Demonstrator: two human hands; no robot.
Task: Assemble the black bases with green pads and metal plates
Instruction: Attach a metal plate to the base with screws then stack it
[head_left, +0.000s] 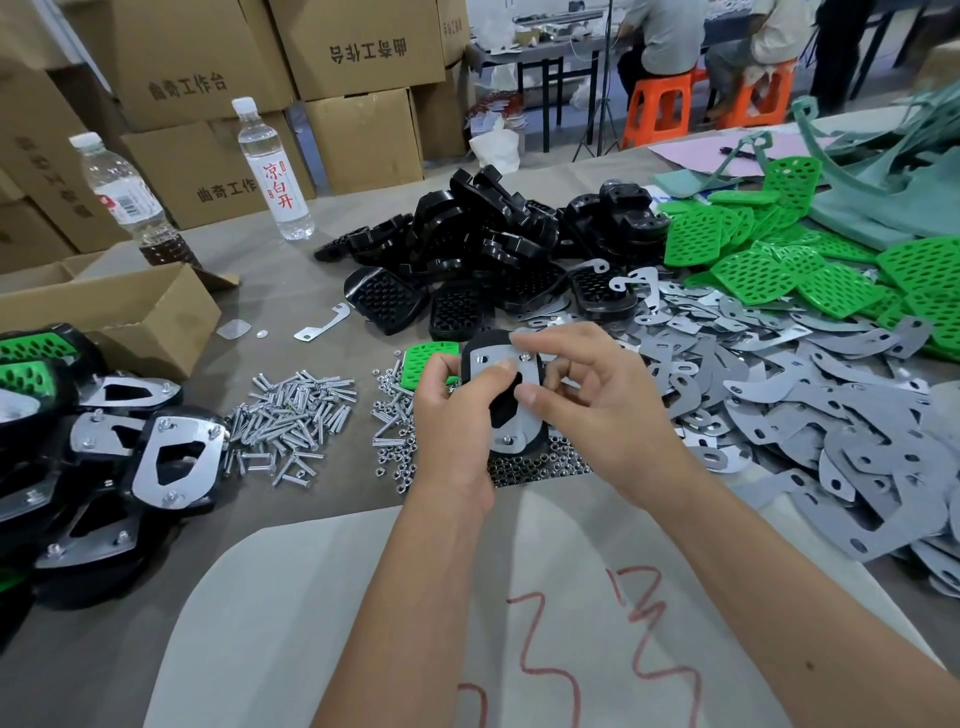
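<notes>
My left hand (457, 410) grips a black base (506, 410) from its left side, thumb pressed on the metal plate (501, 364) laid over it. My right hand (587, 395) holds the base's right edge, its fingertips pinching at a small nut on a screw (523, 356) near the plate's top. Another screw sticks through the plate at the bottom (506, 440). A green pad (421, 361) lies on the table just behind my left hand. Loose black bases (467, 244) are heaped behind, green pads (779, 260) at the right, metal plates (810, 395) spread beside them.
Screws (291, 415) and nuts (540, 462) lie in piles in front. Finished assemblies (130, 457) are stacked at the left near an open cardboard box (130, 312). Two water bottles (272, 171) stand behind. Cartons line the back; people sit on orange stools far off.
</notes>
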